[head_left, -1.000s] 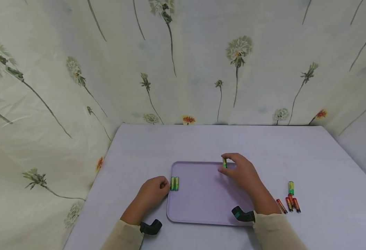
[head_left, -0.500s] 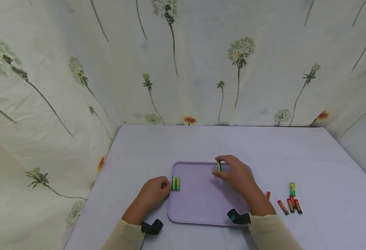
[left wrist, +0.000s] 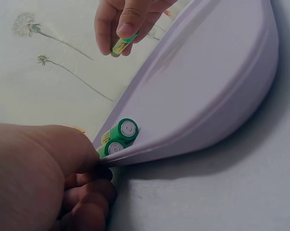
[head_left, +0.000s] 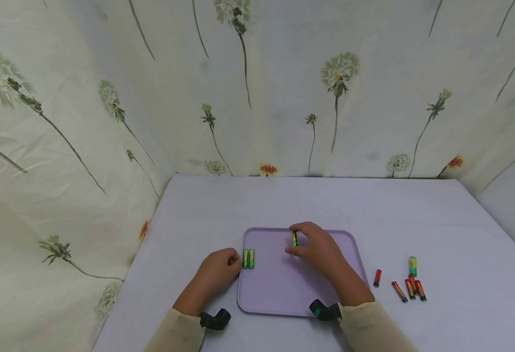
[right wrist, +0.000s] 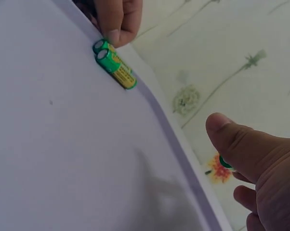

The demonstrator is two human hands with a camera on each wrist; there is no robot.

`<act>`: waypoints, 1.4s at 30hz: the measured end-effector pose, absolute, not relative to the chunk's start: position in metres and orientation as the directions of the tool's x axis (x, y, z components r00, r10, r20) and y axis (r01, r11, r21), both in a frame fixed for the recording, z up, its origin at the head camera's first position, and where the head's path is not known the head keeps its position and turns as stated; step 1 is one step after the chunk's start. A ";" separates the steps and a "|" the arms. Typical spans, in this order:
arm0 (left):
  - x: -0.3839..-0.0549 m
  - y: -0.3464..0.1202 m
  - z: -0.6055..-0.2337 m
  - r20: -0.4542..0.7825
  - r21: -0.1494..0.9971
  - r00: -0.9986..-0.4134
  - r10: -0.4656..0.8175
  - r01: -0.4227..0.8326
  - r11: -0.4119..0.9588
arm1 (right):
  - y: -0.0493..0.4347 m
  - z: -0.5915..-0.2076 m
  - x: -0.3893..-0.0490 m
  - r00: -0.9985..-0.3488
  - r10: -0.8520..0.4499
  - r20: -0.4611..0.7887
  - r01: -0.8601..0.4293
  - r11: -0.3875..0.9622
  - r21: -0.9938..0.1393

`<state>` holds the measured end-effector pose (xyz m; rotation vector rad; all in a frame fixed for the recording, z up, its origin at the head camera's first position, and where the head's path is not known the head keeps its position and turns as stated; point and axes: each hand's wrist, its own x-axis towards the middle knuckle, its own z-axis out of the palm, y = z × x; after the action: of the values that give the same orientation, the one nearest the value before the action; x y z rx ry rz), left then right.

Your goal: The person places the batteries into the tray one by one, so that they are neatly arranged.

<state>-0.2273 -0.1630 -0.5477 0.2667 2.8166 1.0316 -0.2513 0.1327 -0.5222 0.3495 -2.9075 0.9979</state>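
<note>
Between thumb and fingers, my right hand (head_left: 315,247) pinches a green-and-yellow battery (head_left: 294,238) above the purple tray (head_left: 279,293). In the right wrist view the thumb hides most of this battery. Two matching batteries, a left one (head_left: 245,259) and a right one (head_left: 251,259), lie side by side along the tray's left rim. My left hand (head_left: 218,269) holds that rim beside them, its thumb at the edge and its curled fingers outside, as the left wrist view (left wrist: 82,173) shows.
Right of the tray, several red batteries (head_left: 399,292) lie on the white table (head_left: 468,234), one (head_left: 378,278) apart and nearer the tray. A thicker green battery (head_left: 413,265) lies just behind the group. Flowered cloth (head_left: 279,98) hangs behind the table.
My right hand has moved left over the tray, carrying the battery, and come slightly nearer. A red battery that its arm covered is now visible. The left hand stays at the rim.
</note>
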 end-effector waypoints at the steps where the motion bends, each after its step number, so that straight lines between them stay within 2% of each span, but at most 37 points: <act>1: -0.227 -0.163 -0.548 -0.062 0.649 -0.976 0.208 0.118 0.751 | 0.131 -0.523 -0.251 -0.974 -0.197 0.114 -0.225 0.771 -0.596; 42: -0.227 -0.162 -0.545 -0.031 0.629 -0.975 0.219 0.152 0.763 | 0.055 -0.540 -0.245 -0.948 -0.313 0.056 -0.282 0.747 -0.602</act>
<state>-0.2271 -0.1624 -0.5454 0.3010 2.8521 1.0038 -0.2454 0.0552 -0.5399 0.5075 -2.9819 1.0145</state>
